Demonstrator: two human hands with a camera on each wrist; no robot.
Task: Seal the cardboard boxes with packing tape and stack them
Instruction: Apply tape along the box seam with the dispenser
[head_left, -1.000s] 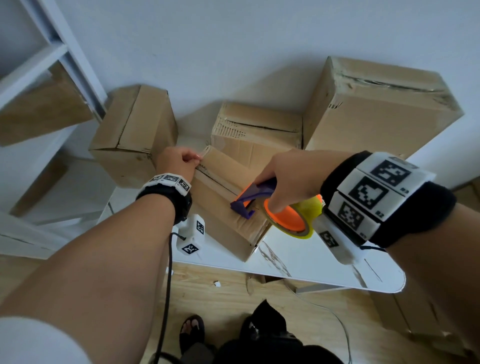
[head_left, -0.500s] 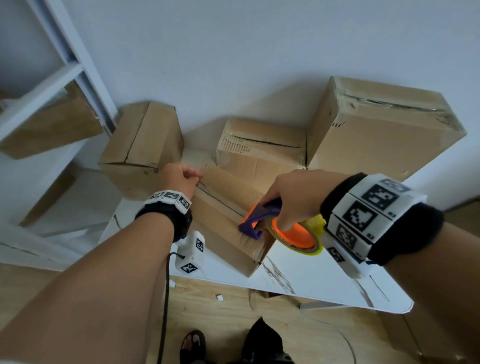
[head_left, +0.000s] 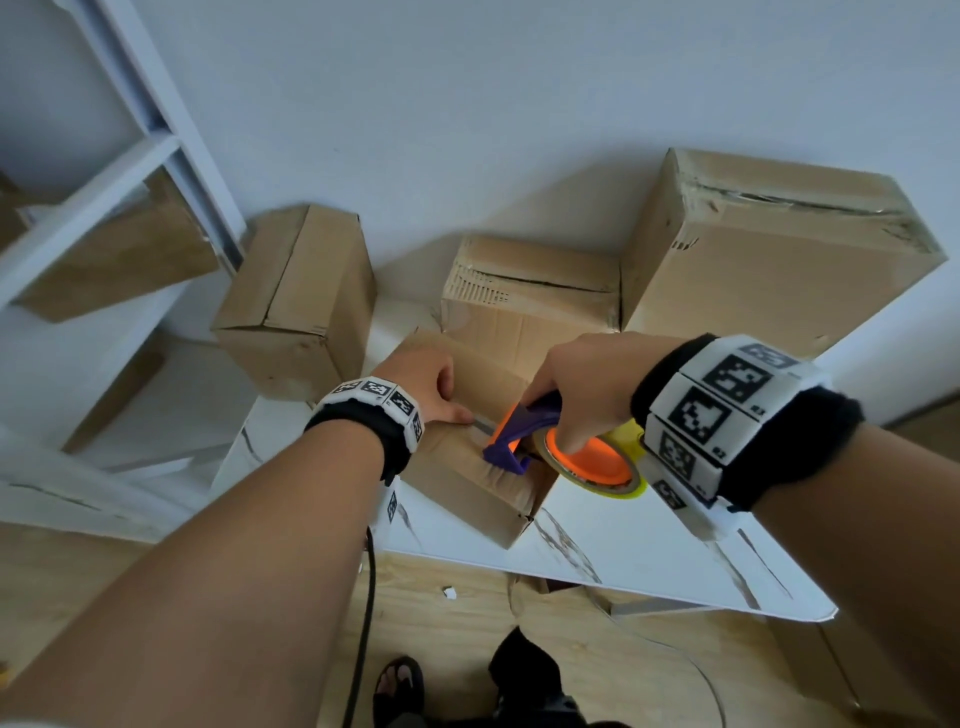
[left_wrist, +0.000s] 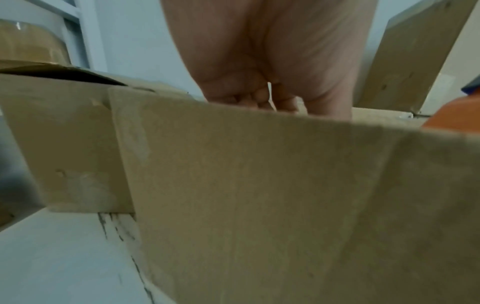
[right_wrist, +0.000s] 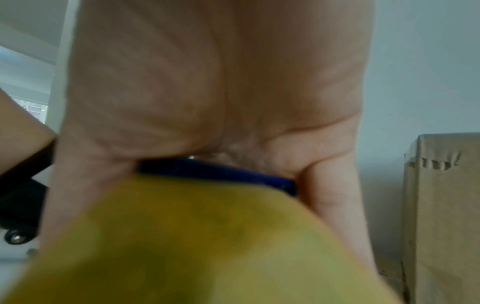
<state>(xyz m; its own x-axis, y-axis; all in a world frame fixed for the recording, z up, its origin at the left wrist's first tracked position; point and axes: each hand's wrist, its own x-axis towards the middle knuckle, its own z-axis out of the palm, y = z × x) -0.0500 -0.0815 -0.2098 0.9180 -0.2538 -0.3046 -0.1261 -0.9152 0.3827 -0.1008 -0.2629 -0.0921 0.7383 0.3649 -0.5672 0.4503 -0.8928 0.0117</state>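
A small cardboard box (head_left: 467, 488) lies near the front of the white table (head_left: 649, 545); its side fills the left wrist view (left_wrist: 259, 185). My left hand (head_left: 426, 384) rests on the box top with fingers curled, as the left wrist view shows (left_wrist: 272, 61). Its thumb lies on the strip of tape along the seam. My right hand (head_left: 582, 389) grips a purple and orange tape dispenser (head_left: 519, 441), which is pressed on the box top near its front end. The dispenser carries a yellow tape roll (head_left: 631, 436), which blurs across the right wrist view (right_wrist: 194, 246).
Three more cardboard boxes stand at the back against the wall: one left (head_left: 296, 301), one middle (head_left: 530, 296), one large at the right (head_left: 769, 270). A white shelf (head_left: 104, 171) with a box on it stands at the left. A black cable (head_left: 369, 597) hangs by the table's front edge.
My left hand has slid from the box's far corner back along the top toward the dispenser. The dispenser has moved a little closer to the box's front end.
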